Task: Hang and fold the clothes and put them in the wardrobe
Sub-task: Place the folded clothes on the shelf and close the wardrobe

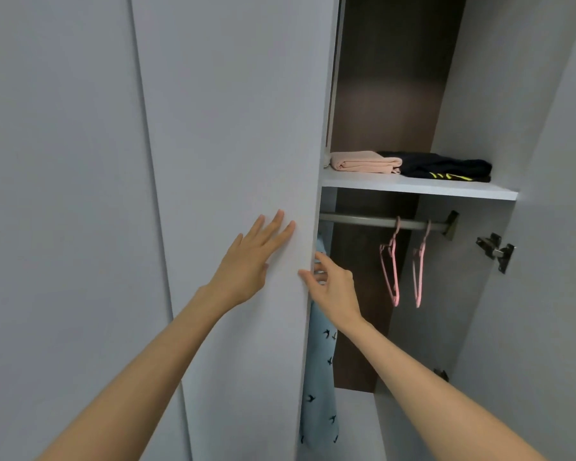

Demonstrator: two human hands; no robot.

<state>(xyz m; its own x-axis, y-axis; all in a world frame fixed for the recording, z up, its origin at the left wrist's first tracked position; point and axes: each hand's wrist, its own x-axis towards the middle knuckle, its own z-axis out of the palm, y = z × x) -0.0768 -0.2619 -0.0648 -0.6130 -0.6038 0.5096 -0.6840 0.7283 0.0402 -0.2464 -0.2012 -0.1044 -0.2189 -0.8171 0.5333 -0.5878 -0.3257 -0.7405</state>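
Note:
I face a grey wardrobe. My left hand [256,261] lies flat with straight fingers on the front of the left door [240,144]. My right hand [330,284] grips that door's edge, thumb on the front and fingers curled behind it. Just behind the door edge hangs a light blue garment with small dark birds [320,387]. Two empty pink hangers [391,264] hang on the metal rail [363,221]. On the white shelf [413,188] above lie a folded pink cloth [363,161] and a folded black garment with yellow marks [446,166].
The right door [546,227] stands wide open, with a metal hinge [494,251] on its inner side. Another closed grey door [57,194] fills the left. The wardrobe's back wall is dark brown.

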